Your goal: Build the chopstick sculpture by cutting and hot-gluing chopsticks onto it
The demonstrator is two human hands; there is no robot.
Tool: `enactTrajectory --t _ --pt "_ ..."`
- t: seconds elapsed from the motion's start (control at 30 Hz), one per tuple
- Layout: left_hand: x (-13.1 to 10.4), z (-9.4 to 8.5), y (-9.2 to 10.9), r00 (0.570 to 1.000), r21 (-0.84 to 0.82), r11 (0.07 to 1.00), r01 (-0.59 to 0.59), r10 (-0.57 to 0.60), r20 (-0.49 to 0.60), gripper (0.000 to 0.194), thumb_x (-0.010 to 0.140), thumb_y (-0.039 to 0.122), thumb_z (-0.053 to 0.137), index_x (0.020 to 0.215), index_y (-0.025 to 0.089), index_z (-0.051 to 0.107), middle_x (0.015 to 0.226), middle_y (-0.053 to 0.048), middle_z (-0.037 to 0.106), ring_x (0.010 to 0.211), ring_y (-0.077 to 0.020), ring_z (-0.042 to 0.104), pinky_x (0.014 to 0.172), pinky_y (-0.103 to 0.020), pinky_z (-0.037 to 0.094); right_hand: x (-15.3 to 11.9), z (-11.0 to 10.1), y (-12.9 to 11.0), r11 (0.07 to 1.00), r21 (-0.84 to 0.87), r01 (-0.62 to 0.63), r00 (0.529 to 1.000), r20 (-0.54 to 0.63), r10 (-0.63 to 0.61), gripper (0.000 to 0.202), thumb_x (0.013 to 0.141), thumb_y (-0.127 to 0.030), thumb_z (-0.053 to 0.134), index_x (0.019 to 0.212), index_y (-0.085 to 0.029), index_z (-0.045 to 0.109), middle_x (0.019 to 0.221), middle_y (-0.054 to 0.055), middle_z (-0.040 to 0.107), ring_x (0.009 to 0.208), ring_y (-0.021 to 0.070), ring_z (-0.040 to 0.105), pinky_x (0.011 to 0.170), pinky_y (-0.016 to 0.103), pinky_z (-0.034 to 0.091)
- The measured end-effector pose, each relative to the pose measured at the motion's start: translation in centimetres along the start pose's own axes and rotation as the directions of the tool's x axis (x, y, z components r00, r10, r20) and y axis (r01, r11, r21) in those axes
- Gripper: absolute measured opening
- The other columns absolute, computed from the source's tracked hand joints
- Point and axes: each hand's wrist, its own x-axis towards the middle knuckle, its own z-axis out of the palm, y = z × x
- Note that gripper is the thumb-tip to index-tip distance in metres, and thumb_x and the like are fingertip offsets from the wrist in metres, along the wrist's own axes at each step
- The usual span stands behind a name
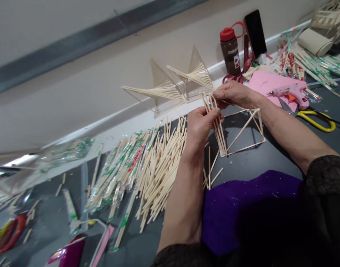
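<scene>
A frame of joined wooden chopsticks [243, 129] stands over the dark tabletop, with a row of sticks fanned along its left side. My left hand [202, 124] is closed around that row, thumb across the sticks. At the upper corner, my right hand [232, 94] pinches the frame's stick ends; its fingertips are partly hidden. Left of my left forearm lies a large heap of loose chopsticks [164, 167]. Behind my hands, against the wall, a finished-looking twisted stick structure [172, 87] stands.
Wrapped chopsticks [117, 167] lie left of the heap. A pink glue gun [293, 94], yellow-handled scissors [318, 120], a red-capped bottle [231, 52] and a phone [255, 35] are at right. Red-handled scissors [16, 233] lie at lower left. Purple cloth [228, 207] covers the front edge.
</scene>
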Motion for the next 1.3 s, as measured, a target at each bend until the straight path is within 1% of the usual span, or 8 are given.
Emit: enactTrajectory --t 0.17,0.33,0.5,0.67,0.8,1.0,1.17,1.3 --pt "0.0 0.0 0.0 1.000 0.027 1.000 0.006 -0.006 -0.005 0.015 0.067 0.031 0.071 0.067 0.018 0.064 0.062 -0.002 0.067 0.058 -0.0153 0.065 0.055 -0.026 0.051 -0.1 -0.3 0.0 0.996 -0.045 0.075 0.997 0.025 -0.074 0.032 0.093 -0.018 0.061 0.062 -0.012 0.060 0.051 -0.001 0.058 0.044 0.0047 0.045 0.044 0.016 0.036" --pt "0.0 0.1 0.1 1.000 0.053 0.998 0.015 -0.014 -0.014 0.014 0.067 0.032 0.071 0.069 0.018 0.065 0.063 -0.003 0.068 0.058 -0.0163 0.066 0.055 -0.028 0.052 -0.2 -0.3 -0.2 0.996 -0.065 0.063 0.998 0.010 -0.063 0.032 0.091 -0.022 0.065 0.061 -0.013 0.059 0.051 -0.002 0.057 0.046 0.0047 0.046 0.044 0.016 0.034" --pt "0.0 0.1 0.1 0.999 0.045 0.999 0.021 -0.019 -0.031 0.018 0.064 0.034 0.073 0.069 0.018 0.066 0.062 -0.003 0.069 0.056 -0.0153 0.064 0.054 -0.026 0.052 -0.1 -0.2 -0.2 0.996 -0.066 0.064 0.998 -0.002 -0.064 0.039 0.090 -0.024 0.066 0.054 -0.012 0.058 0.048 -0.002 0.055 0.044 0.0039 0.045 0.044 0.016 0.034" --pt "0.1 0.1 0.1 0.999 0.039 0.999 0.028 -0.028 -0.020 0.016 0.065 0.032 0.072 0.069 0.017 0.065 0.062 -0.002 0.069 0.056 -0.0144 0.064 0.053 -0.025 0.051 -0.2 -0.1 -0.2 0.997 -0.053 0.048 0.999 -0.012 -0.049 0.035 0.086 -0.027 0.072 0.057 -0.013 0.059 0.049 -0.003 0.056 0.046 0.0039 0.046 0.046 0.016 0.035" --pt "0.1 -0.2 0.0 0.999 0.053 0.998 0.037 -0.038 0.026 0.014 0.066 0.031 0.071 0.069 0.019 0.066 0.063 -0.003 0.070 0.054 -0.0136 0.063 0.050 -0.024 0.048 -0.2 -0.3 -0.1 0.997 -0.059 0.052 0.999 0.009 -0.052 0.037 0.085 -0.033 0.072 0.058 -0.015 0.056 0.049 -0.004 0.054 0.045 0.0042 0.045 0.045 0.017 0.035" --pt "0.2 -0.9 -0.1 0.987 0.116 0.992 0.053 -0.069 0.143 0.020 0.063 0.035 0.075 0.064 0.018 0.066 0.061 -0.004 0.069 0.052 -0.0145 0.061 0.048 -0.025 0.045 0.0 -0.6 0.2 0.998 -0.056 0.038 0.999 -0.007 -0.039 0.030 0.087 -0.028 0.070 0.063 -0.015 0.058 0.052 -0.003 0.056 0.046 0.0054 0.046 0.045 0.018 0.036" --pt "0.1 -1.3 0.0 0.982 0.169 0.985 0.046 -0.076 0.173 0.019 0.063 0.034 0.075 0.065 0.017 0.068 0.063 -0.005 0.070 0.053 -0.0148 0.062 0.051 -0.026 0.045 -0.2 -0.3 0.0 0.998 -0.060 0.026 0.999 -0.032 -0.028 0.029 0.087 -0.028 0.071 0.063 -0.015 0.059 0.052 -0.003 0.055 0.047 0.0056 0.046 0.045 0.018 0.036" --pt "0.2 -1.6 -0.1 0.975 0.198 0.979 0.050 -0.091 0.202 0.017 0.062 0.032 0.075 0.066 0.016 0.069 0.065 -0.006 0.071 0.055 -0.0141 0.062 0.051 -0.025 0.045 -0.3 -0.2 -0.2 0.997 -0.074 0.016 0.999 -0.043 -0.019 0.029 0.089 -0.024 0.068 0.063 -0.014 0.061 0.052 -0.003 0.056 0.047 0.0049 0.046 0.045 0.017 0.036"
